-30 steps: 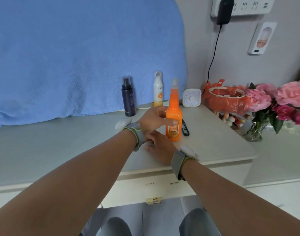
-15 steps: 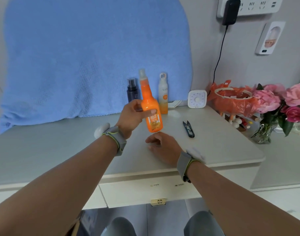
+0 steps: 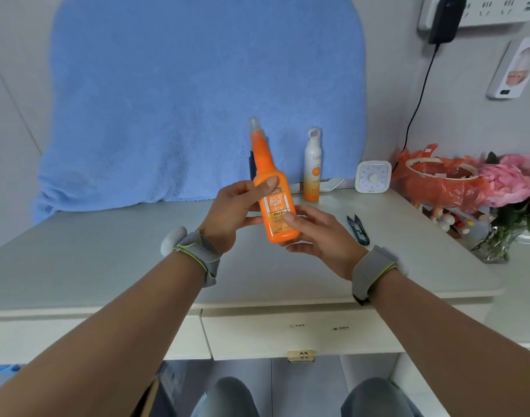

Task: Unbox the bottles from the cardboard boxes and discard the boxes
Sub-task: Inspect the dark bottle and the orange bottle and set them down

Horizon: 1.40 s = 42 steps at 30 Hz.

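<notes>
An orange spray bottle [image 3: 272,188] with a clear cap is held above the desk, tilted a little to the left. My left hand [image 3: 230,212] grips its upper body with the thumb on the shoulder. My right hand [image 3: 315,233] cups the lower part from the right, thumb on the label. A white and orange spray bottle [image 3: 312,167] stands upright at the back of the desk. A dark bottle [image 3: 251,167] behind the orange one is mostly hidden. A brown cardboard edge [image 3: 146,398] shows at the bottom, below the desk.
The pale desk [image 3: 107,260] has a drawer [image 3: 300,332] under its front edge. Small black snips [image 3: 358,228] lie to the right of my hands. A white timer [image 3: 373,176], an orange plastic bag [image 3: 441,182] and pink flowers in a glass vase [image 3: 510,200] fill the right side. A blue towel [image 3: 197,94] hangs behind.
My left hand lifted the orange bottle off the desk and brought it toward me. My right hand rose from the desk surface and took hold of the bottle's lower part.
</notes>
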Motion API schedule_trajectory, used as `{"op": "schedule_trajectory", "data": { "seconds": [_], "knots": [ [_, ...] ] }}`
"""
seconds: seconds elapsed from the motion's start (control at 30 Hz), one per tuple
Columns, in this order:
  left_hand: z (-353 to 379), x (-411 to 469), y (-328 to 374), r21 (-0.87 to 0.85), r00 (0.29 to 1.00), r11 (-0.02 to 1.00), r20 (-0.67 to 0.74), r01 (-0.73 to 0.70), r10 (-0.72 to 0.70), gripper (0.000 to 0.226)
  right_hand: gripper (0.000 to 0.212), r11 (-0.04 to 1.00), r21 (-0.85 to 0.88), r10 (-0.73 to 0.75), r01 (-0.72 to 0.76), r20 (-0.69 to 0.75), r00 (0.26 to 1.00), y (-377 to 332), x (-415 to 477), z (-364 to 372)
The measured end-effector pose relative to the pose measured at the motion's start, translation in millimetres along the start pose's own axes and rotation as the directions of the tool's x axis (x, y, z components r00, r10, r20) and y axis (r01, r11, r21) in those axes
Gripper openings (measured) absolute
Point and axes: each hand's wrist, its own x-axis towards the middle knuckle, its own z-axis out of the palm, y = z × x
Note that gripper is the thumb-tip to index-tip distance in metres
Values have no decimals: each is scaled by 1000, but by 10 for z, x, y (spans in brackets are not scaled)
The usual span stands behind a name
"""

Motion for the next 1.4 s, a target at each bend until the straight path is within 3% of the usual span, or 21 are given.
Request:
{"op": "schedule_trajectory", "data": {
  "seconds": [0.33,0.53,0.87,1.1,1.2,1.3,1.4],
  "knots": [
    [-39,-281,-384,-158,968,980,200,-122,152,47,53,996,-14,-88,89,58,994,240,-119,-7],
    [-15,-315,-636,-38,942,979,269,-198,201,62,57,975,-173,-138,143,44,990,398,-77,-23],
    [59,-250,-666,70,938,967,269,-245,218,71,61,970,-197,-145,140,-12,989,439,-33,-70],
    [117,-270,-686,17,957,976,203,-216,208,60,59,980,-170,-106,103,-6,994,427,-41,-34],
    [144,-282,-745,-32,974,993,193,-114,118,58,47,985,-140,-95,98,24,995,436,-44,-22],
    [151,-270,-758,-126,980,992,197,13,12,64,38,997,-4,-71,71,47,996,440,-44,-21],
    [151,-277,-756,-139,969,990,240,-31,64,50,52,999,28,-37,36,44,998,431,-38,-21]
  ]
}}
